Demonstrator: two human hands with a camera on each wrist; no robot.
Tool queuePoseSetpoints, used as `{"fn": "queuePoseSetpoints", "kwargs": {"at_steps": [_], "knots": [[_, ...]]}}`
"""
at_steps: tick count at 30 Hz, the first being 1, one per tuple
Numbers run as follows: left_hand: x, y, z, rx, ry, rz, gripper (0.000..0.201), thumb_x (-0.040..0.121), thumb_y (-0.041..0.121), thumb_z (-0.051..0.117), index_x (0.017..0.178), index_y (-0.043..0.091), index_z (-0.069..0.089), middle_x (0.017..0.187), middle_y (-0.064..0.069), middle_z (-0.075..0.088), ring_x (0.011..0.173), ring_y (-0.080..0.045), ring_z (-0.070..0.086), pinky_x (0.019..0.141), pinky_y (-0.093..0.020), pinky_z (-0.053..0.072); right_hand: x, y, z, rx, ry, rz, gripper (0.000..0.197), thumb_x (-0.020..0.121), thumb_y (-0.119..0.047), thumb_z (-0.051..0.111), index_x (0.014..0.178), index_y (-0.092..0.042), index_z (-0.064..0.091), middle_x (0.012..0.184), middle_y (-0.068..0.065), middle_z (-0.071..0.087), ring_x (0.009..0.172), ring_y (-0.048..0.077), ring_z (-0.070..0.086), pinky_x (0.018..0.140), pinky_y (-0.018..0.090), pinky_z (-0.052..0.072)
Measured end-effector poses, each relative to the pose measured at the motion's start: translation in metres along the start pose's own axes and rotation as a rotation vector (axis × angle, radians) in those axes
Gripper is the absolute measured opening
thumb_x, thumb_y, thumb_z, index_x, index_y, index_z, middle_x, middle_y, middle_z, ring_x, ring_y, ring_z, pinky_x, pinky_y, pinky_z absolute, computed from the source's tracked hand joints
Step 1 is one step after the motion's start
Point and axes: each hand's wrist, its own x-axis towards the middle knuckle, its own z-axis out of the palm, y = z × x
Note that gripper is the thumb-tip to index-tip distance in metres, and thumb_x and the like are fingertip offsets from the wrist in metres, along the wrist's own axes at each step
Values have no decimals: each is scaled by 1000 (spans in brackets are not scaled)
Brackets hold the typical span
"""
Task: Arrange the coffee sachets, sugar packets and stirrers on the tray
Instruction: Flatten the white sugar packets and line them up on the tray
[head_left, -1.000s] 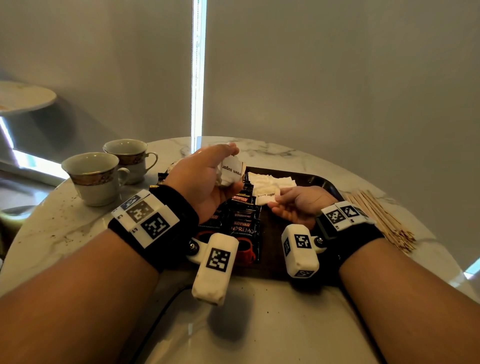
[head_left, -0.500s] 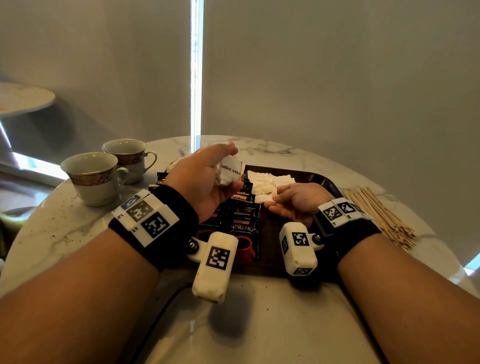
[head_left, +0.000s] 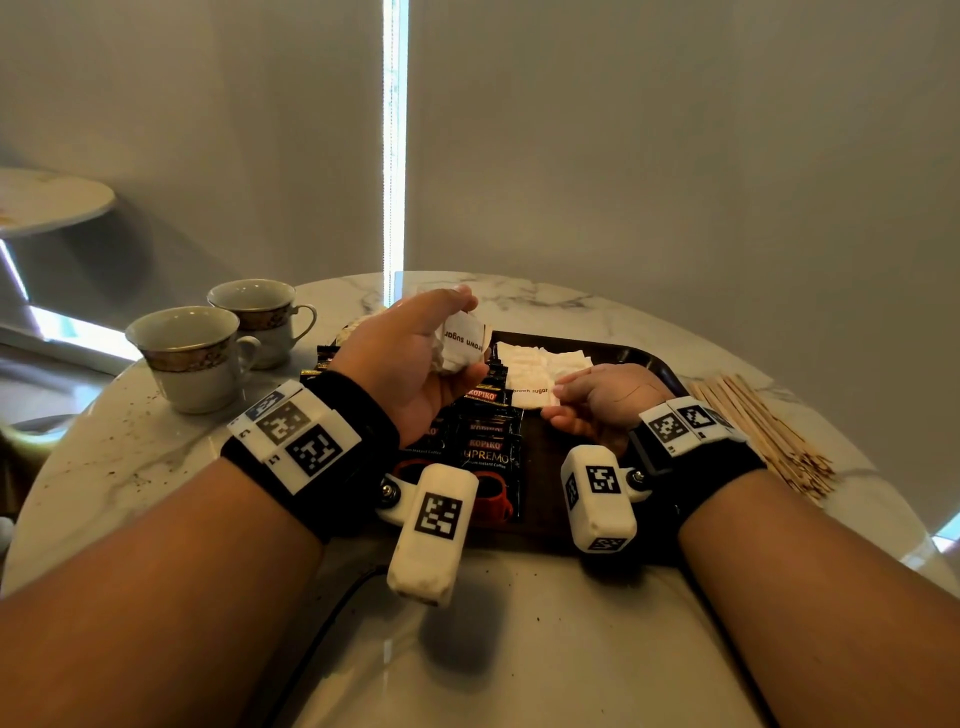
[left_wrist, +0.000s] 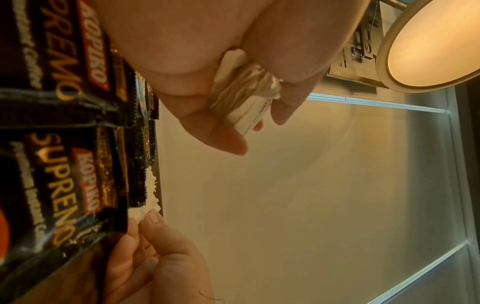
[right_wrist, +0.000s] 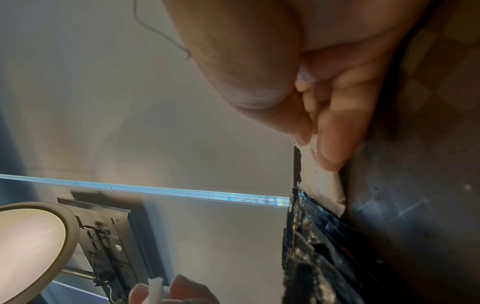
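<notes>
Kopiko coffee sachets (head_left: 485, 441) and some sugar packets (head_left: 540, 364) lie on my tray (head_left: 644, 358). My left hand (head_left: 410, 358) grips a packet bundle (head_left: 460, 340); my right hand (head_left: 602, 400) pinches one packet (head_left: 530, 393) onto the tray. The stirrers (head_left: 763, 431) wait on the bench (head_left: 519, 649).

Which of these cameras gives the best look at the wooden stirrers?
The head view: the stirrers lie in a loose pile on the table, right of the tray, whole pile visible. The left wrist and right wrist views show none of them, only fingers, packets and sachets up close.
</notes>
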Motion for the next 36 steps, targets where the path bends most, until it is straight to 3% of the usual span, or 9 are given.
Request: {"fn": "queuePoseSetpoints", "kwargs": {"at_steps": [5,9,14,17,19,24,28,33,36], "knots": [[-1,1,0,-9,3,0,23,93,32,70,102,11,69,114,-19,53,81,-27,58,53,-26,53,2,0,0,-33,11,1,17,99,-1,53,116,-1,60,83,14,65,63,15,63,49,20,56],[-2,1,0,-27,-5,-12,22,93,30,70,102,10,69,115,-19,52,85,-29,58,54,-27,54,4,1,-2,6,55,-45,19,99,-6,56,115,4,59,87,13,61,68,17,63,55,23,54],[-6,3,2,-92,-36,-9,20,90,16,61,107,6,67,119,-21,48,86,-32,57,56,-29,55,4,0,0,112,-17,-15,24,101,-11,54,119,4,54,99,18,60,78,25,69,64,29,57],[-8,4,4,-112,-53,-29,32,77,12,58,107,5,67,126,-24,46,90,-34,57,60,-31,57,3,1,0,101,-30,-18,21,101,-13,54,113,3,57,100,19,62,81,26,70,61,28,58],[-9,4,6,-124,-66,-42,28,83,10,51,106,5,67,124,-26,47,90,-34,59,62,-32,59,2,1,0,103,-33,-31,19,100,-14,55,109,2,58,99,18,63,79,25,70,59,27,58],[-11,4,6,-96,-162,-73,27,96,8,42,113,10,62,109,-23,58,86,-33,69,68,-38,63,-11,-14,-2,176,-74,-248,21,99,-27,59,100,-6,62,79,7,63,59,15,63,48,23,48],[-12,3,6,-39,-251,-44,22,97,13,46,112,13,63,104,-16,68,90,-30,70,74,-40,61,-38,-27,1,153,-294,-380,40,81,-40,70,103,-8,64,77,4,65,58,14,58,48,24,41],[-11,2,8,-24,-245,18,17,98,10,46,107,10,61,93,-12,68,76,-20,67,63,-28,57,-50,-24,16,109,-358,-429,37,74,-21,78,102,-2,63,75,6,68,59,16,55,45,23,39],[-10,1,9,-23,-229,39,20,97,8,48,114,6,59,96,-13,66,74,-19,67,60,-27,57,-52,-23,19,146,-330,-420,30,84,-11,70,110,4,62,75,7,70,58,16,59,48,25,41]]}}
